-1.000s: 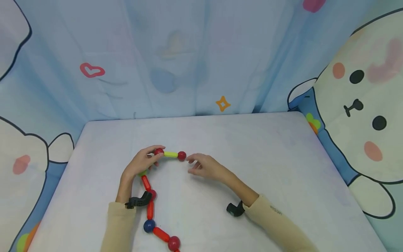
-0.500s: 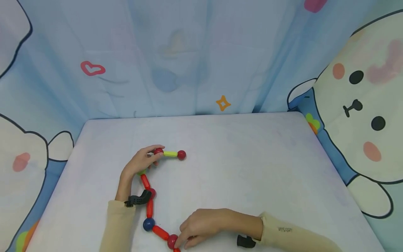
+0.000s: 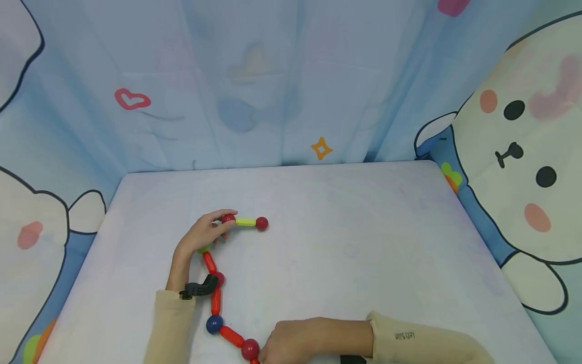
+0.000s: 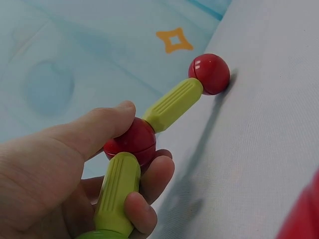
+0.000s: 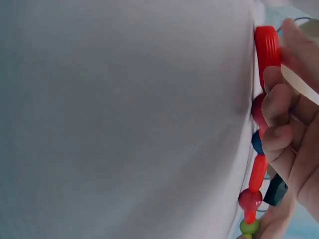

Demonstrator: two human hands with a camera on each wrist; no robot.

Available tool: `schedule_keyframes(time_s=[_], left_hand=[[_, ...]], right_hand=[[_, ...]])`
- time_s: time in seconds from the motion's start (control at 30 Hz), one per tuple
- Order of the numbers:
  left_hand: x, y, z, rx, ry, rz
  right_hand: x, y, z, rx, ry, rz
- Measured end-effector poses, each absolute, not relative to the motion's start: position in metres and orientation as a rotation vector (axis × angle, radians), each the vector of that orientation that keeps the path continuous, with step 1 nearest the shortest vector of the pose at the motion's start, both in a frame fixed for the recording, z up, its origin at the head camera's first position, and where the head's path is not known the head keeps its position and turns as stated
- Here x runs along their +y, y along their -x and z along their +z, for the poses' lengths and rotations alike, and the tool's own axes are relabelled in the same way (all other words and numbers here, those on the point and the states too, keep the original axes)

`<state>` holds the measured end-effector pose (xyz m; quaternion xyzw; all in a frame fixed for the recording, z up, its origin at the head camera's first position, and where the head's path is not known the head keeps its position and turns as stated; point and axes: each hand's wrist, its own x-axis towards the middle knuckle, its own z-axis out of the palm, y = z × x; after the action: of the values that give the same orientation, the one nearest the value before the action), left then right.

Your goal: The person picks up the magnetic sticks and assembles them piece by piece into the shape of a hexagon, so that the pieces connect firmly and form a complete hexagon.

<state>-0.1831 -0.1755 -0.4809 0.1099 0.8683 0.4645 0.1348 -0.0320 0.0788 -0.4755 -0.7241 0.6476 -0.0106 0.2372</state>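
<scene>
A chain of magnetic building rods and balls curves over the table's left half. My left hand [image 3: 202, 233] pinches a red ball [image 4: 137, 142] between thumb and fingers, with a yellow-green rod [image 4: 118, 189] across the palm. From that ball another yellow-green rod [image 3: 246, 222] runs to a red end ball [image 3: 261, 224]. At the front, my right hand [image 3: 291, 341] is beside a red ball [image 3: 250, 349]. The right wrist view shows its thumb and index finger pinching a red rod [image 5: 267, 50] past that ball. The right fingertips are hidden in the head view.
Between the hands the chain has red rods [image 3: 215, 302], a blue ball [image 3: 214, 324] and a green ball [image 5: 249, 226]. The white table [image 3: 386, 227] extends right, with a blue curtain [image 3: 204, 126] behind its far edge.
My right hand has left the red end ball at the back and come down to the front end of the chain, where it now pinches a red rod. My left hand has stayed put.
</scene>
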Motion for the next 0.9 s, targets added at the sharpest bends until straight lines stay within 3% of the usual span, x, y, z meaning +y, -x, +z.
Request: schedule_keyframes(time_s=[0.33,0.57,0.73,0.9], left_hand=[[-0.175,0.181,-0.48,2.491,-0.297,1.363],[-0.179,0.184,-0.484,2.5,-0.295,1.358],[-0.179,0.185,-0.483,2.501,-0.294,1.355],[-0.179,0.184,-0.48,2.49,-0.28,1.356]], right_hand=[[0.082,0.035,-0.478,1.856,2.174,0.056],[0.094,0.05,-0.475,1.906,2.168,-0.207],[0.107,0.064,-0.472,2.021,1.951,-0.461],[0.119,0.076,-0.477,1.98,1.479,-0.881]])
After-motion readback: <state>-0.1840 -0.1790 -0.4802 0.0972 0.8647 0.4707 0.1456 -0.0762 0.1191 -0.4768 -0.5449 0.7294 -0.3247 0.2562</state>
